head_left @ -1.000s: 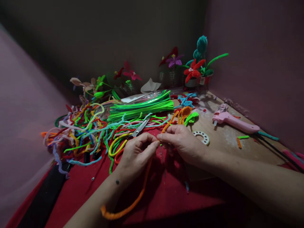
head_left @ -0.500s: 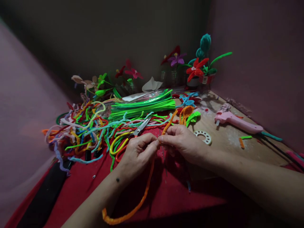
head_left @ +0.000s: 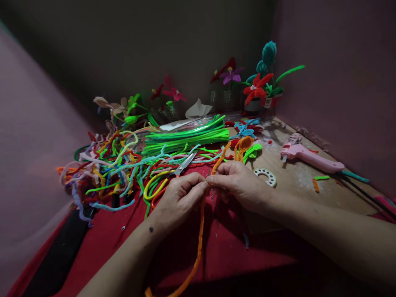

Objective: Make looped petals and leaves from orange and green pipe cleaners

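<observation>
An orange pipe cleaner (head_left: 200,237) is pinched between my two hands, which meet fingertip to fingertip above the red cloth. My left hand (head_left: 187,194) grips it with thumb and index finger, and its long tail hangs down in a curve toward the bottom of the view. My right hand (head_left: 233,181) pinches it beside the left, with a shorter orange end sticking up past the fingers. What lies right between the fingertips is hidden. Scissors (head_left: 185,164) with yellow and orange handles rest just beyond my left hand. Near my right hand are a looped orange piece (head_left: 245,143) and a pale ring with holes (head_left: 271,178).
A tangle of coloured pipe cleaners (head_left: 108,165) covers the left side. A bundle of green pipe cleaners (head_left: 188,138) lies behind the scissors. On the board (head_left: 297,194) at right sits a pink glue gun (head_left: 312,156). Pipe-cleaner flowers (head_left: 258,88) stand along the back wall.
The hanging orange tail has swung right and lower, its end now near the bottom edge. Both hands stay pinched together in almost the same place.
</observation>
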A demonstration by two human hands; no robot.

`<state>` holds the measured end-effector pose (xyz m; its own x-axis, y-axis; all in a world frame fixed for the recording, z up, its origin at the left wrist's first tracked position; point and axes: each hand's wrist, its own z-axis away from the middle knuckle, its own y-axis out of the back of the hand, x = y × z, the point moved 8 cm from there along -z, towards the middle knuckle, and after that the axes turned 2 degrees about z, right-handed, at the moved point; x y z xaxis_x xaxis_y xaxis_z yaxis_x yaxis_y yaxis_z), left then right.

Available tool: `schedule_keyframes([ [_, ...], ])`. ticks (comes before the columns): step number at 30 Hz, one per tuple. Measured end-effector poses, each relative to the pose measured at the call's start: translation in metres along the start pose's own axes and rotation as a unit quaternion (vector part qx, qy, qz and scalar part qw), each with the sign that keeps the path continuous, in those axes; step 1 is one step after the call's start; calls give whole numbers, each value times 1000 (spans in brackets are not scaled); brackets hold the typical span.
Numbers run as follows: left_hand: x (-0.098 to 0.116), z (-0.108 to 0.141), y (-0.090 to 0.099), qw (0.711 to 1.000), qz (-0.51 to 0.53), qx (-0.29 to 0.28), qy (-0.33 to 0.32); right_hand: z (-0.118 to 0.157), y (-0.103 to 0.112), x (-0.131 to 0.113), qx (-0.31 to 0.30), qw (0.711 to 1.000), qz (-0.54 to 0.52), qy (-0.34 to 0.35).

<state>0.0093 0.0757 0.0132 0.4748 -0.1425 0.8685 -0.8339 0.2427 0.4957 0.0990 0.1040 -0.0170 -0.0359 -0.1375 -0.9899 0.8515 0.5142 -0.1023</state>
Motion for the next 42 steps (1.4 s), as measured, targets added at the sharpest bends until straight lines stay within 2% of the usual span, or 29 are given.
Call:
schedule_keyframes([
  [9, 2, -1, 1, 999, -25, 22, -8, -1, 0, 2, 5, 1000, 9, -4],
  [16, -6, -2, 1, 998, 31, 20, 42, 0, 2, 6, 14, 999, 24, -18],
  [22, -1, 0, 7, 996, -20, 92, 5, 1, 0, 7, 8, 999, 23, -27],
  [25, 0, 1, 9, 992, -36, 117, 1, 1, -2, 4, 5, 1000, 11, -9],
  [32, -4, 1, 8, 995, 7, 92, 26, 0, -1, 3, -1, 1000, -23, 6],
  [42, -8, 0, 3, 995, 58, 69, 33, 0, 1, 6, 4, 999, -32, -15],
])
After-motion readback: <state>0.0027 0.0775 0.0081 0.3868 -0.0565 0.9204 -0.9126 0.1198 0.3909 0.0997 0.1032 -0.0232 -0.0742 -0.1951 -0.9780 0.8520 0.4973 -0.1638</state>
